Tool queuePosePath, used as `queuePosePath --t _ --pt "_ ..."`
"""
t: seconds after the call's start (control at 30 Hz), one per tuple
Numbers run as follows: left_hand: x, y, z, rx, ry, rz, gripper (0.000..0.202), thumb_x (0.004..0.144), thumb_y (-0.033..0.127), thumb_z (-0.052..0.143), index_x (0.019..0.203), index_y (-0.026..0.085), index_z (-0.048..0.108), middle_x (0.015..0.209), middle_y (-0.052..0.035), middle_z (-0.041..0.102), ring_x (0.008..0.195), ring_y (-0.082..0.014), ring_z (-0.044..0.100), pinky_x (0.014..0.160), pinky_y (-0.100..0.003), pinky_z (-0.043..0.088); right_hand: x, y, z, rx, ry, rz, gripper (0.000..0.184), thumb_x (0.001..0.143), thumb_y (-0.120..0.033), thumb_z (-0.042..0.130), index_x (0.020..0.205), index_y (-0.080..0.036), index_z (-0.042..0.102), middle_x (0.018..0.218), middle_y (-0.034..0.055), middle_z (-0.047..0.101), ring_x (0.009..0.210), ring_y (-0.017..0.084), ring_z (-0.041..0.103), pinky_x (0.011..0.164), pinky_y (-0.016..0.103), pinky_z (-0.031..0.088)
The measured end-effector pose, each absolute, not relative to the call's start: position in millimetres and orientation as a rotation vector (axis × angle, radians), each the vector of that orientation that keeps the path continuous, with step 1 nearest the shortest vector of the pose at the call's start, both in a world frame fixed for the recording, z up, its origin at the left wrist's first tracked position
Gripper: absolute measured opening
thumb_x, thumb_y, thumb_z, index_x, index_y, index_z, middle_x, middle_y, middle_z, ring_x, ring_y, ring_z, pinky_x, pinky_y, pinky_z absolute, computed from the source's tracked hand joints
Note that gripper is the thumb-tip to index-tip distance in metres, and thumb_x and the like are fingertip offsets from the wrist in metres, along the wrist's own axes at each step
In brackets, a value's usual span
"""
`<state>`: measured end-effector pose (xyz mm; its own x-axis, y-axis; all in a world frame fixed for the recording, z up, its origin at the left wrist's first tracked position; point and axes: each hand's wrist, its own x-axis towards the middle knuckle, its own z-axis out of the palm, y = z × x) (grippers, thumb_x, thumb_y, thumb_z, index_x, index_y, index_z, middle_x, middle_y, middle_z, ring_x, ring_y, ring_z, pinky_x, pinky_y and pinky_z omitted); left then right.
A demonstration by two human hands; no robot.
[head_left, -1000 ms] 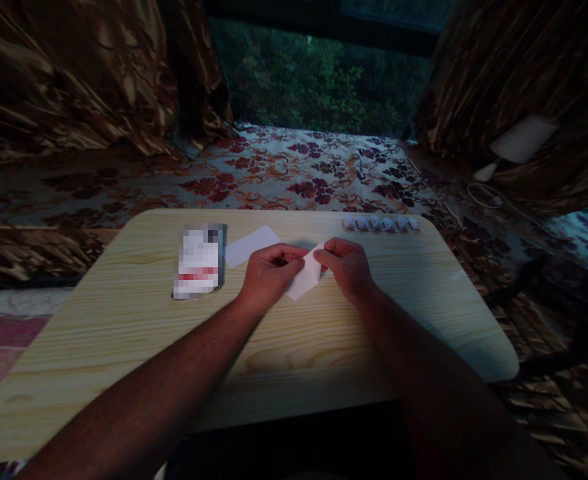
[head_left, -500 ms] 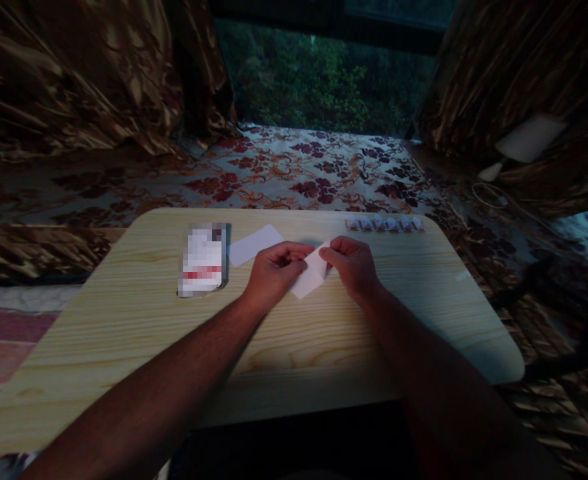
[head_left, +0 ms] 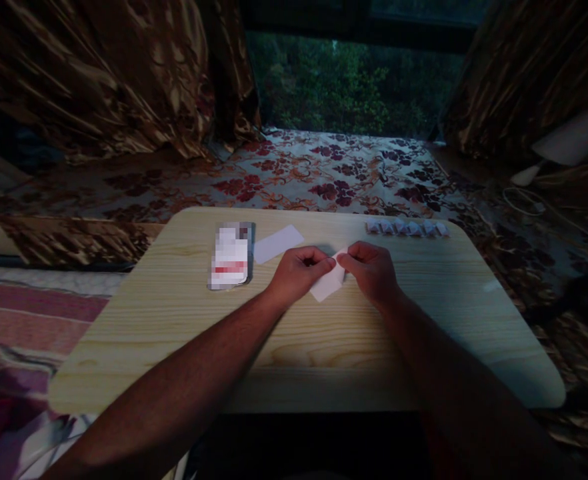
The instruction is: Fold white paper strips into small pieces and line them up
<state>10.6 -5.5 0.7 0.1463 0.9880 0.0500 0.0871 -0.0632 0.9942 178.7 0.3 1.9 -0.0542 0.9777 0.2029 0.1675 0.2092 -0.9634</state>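
Note:
A partly folded sheet of white paper (head_left: 329, 285) is pinched between my two hands above the middle of the wooden table. My left hand (head_left: 301, 272) grips its left upper side with thumb and fingers. On the upper right, my right hand (head_left: 374, 270) pinches the same paper, the two thumbs close together. The lower end of the paper points down toward me. Fingers cover its upper part, so the folds there are hidden. A flat white strip of paper (head_left: 278, 243) lies just beyond my left hand.
A pack with a blurred white and red face (head_left: 231, 257) lies on the wooden table (head_left: 144, 320) to the left. Several small folded white paper pieces (head_left: 408, 229) stand in a row near the far right edge. Beyond are a floral-covered ledge (head_left: 334, 167) and a white lamp (head_left: 574, 139).
My view has turned left, so everything sits further right. My hands have drawn closer together on the paper, and less of its upper part shows.

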Motion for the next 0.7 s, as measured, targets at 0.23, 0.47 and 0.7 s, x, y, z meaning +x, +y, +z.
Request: queuePosePath --t 0.23,0.47,0.7 --pt "10.2 -5.3 -0.5 1.399 1.147 1.088 0.022 0.076 0.032 0.07 0.063 0.014 0.065 0.058 0.0014 0.059 0.05 -0.0084 0.047 0.048 -0.022 0.033 178.0 1.7 -0.9 -1.181 -1.463 1.008 0.023 0.074 -0.029 0.069 0.057 -0.018 0.058 0.051 -0.0051 0.051 0.048 0.009 0.041 0.048 0.024 0.029" --pt "10.5 -5.1 0.6 1.373 1.141 1.077 0.021 0.074 0.032 0.071 0.066 0.013 0.068 0.06 0.0005 0.061 0.05 -0.0084 0.048 0.048 -0.022 0.035 178.1 2.8 2.4 -1.208 -1.417 1.062 0.019 0.076 -0.03 0.068 0.062 -0.017 0.064 0.052 -0.003 0.057 0.049 0.01 0.047 0.05 0.024 0.033" --pt "12.1 -5.9 -1.2 1.367 1.145 1.024 0.022 0.075 0.032 0.07 0.068 0.013 0.065 0.06 -0.0002 0.06 0.05 -0.008 0.046 0.047 -0.022 0.033 178.1 4.1 2.8 -1.179 -1.331 1.054 0.017 0.074 -0.026 0.067 0.06 -0.017 0.063 0.05 -0.0043 0.056 0.048 0.009 0.048 0.052 0.024 0.036"
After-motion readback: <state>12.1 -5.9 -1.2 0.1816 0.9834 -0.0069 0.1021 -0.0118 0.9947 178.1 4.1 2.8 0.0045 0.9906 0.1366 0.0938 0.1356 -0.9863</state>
